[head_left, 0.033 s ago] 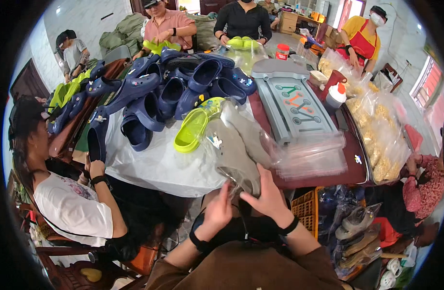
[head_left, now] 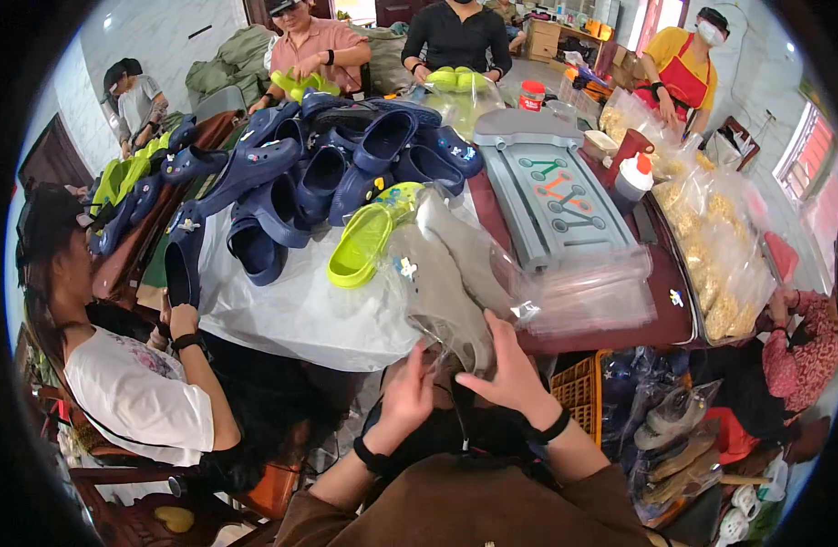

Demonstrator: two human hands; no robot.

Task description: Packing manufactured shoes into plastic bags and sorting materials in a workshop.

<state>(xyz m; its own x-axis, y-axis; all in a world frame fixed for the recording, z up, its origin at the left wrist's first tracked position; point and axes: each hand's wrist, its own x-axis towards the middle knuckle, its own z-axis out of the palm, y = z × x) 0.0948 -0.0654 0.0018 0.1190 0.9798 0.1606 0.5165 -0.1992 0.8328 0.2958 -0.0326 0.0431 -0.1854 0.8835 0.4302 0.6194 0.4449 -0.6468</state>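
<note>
A pair of grey clogs (head_left: 442,283) lies at the table's near edge inside a clear plastic bag (head_left: 396,251), heels toward me. A small white charm sits on one clog. My left hand (head_left: 408,397) is at the bag's near left edge, fingers stretched and slightly apart. On the right, my right hand (head_left: 510,378) is open beside the clog heels, thumb and fingers spread around the bag's near corner. Just beyond the bag stands a lime-green clog (head_left: 361,246). A stack of clear plastic bags (head_left: 588,296) lies to the right.
Navy clogs (head_left: 319,178) are piled across the table's far left. A grey folding plastic board (head_left: 556,196), a squeeze bottle (head_left: 632,182) and bags of small yellowish pieces (head_left: 711,237) stand right. An orange crate (head_left: 576,401) is below. A co-worker (head_left: 145,383) sits close at left; others work around.
My left hand has shifted slightly left, its fingers loosening by the bag's edge. The right thumb and fingers are spread a little wider. The bagged clogs have barely moved.
</note>
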